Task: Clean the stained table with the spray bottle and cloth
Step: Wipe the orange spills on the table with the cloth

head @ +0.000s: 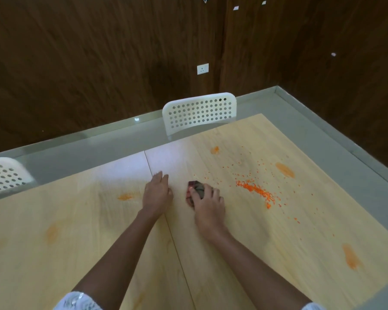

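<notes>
The light wooden table carries several orange smears and a pile of small orange crumbs right of centre. My right hand grips a bunched dark red and grey cloth and presses it on the table, just left of the crumbs. To the left of the cloth, my left hand rests flat on the table with its fingers straight. No spray bottle is in view.
Orange smears lie at the far middle, far right, near right and left. Two white perforated chairs stand at the far edge. A dark wooden wall stands behind.
</notes>
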